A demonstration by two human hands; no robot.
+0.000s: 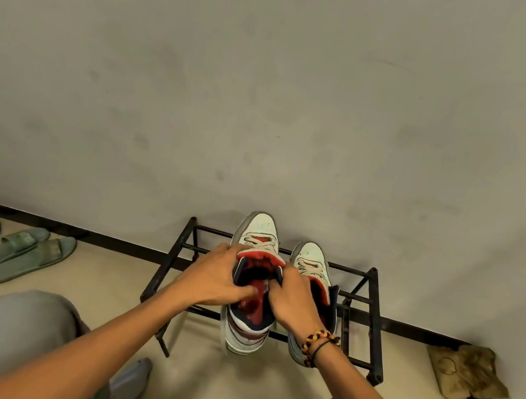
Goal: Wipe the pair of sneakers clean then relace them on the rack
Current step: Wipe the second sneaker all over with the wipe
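We have both sneakers on the black wire rack (373,321) at lower centre of the frame, toes toward the wall. The left sneaker (258,232) sits centre frame; the right sneaker (311,257) is just beside it, toward the right. Our left hand (215,277) grips the left side of the left sneaker's collar with fingers curled into the opening. Our right hand (294,301) grips the opposite side of the same collar. Both hands are narrow, closed on this one shoe.

Hazards, as we judge them:
- The rack has open bars. An uneven pull may tip the sneaker so it slips between or off them.
- The neighbouring shoe is close to our right wrist and may be knocked.
- Whether the upper eyelets are laced, we cannot tell; our hands hide them.

A crumpled cloth (467,373) lies at lower right, slippers (21,252) at left.
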